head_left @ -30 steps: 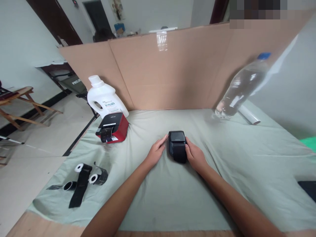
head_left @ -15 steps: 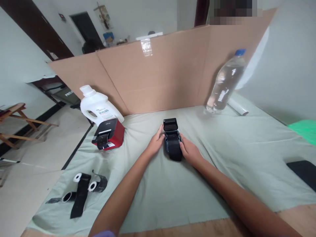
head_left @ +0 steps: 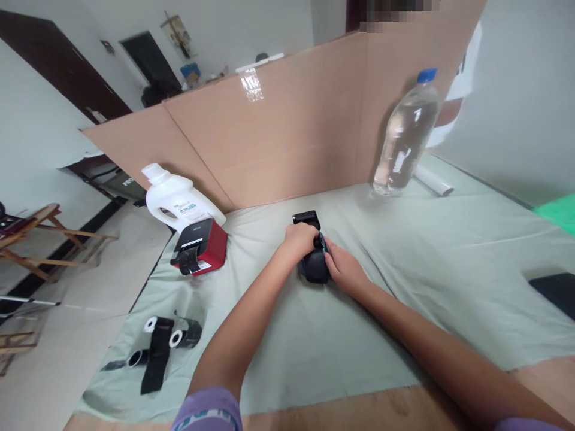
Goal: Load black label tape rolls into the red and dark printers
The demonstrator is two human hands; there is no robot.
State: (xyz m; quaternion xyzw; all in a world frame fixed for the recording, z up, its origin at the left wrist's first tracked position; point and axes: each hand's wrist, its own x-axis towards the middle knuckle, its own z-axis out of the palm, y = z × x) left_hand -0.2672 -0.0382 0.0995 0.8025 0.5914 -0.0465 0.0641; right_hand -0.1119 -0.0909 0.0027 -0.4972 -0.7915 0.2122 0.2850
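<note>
Table (head_left: pixel 386 413): covered almost wholly by a pale green cloth (head_left: pixel 350 347); bare wood is shown along the near edge.
Cardboard panel (head_left: pixel 287 143): set upright along the far edge.
Clear bottle (head_left: pixel 406 137): stood towards the far right corner, topped with a blue cap (head_left: pixel 426 75).
White jug (head_left: pixel 182 200): placed towards the far left corner, against or close to the panel.
Red and black printer (head_left: pixel 215 246): set by the left edge, in front of the jug, a dark strip let out at its front.
White tube (head_left: pixel 433 181): laid near the right edge, partly hidden by the bottle.
Black device (head_left: pixel 314 272): rested on the cloth mid-table, between left and right edges, its lid (head_left: pixel 306 216) tipped open towards the far edge.
Right hand (head_left: pixel 345 266): laid along the device's right side, fingers touching it; whether they are clamped cannot be told.
Left hand (head_left: pixel 300 239): bent over the device's open top; its fingertips are hidden, so whether they are apart or together cannot be told.
Black rolls (head_left: pixel 193 335): grouped towards the near left corner, one strip unrolled.
</note>
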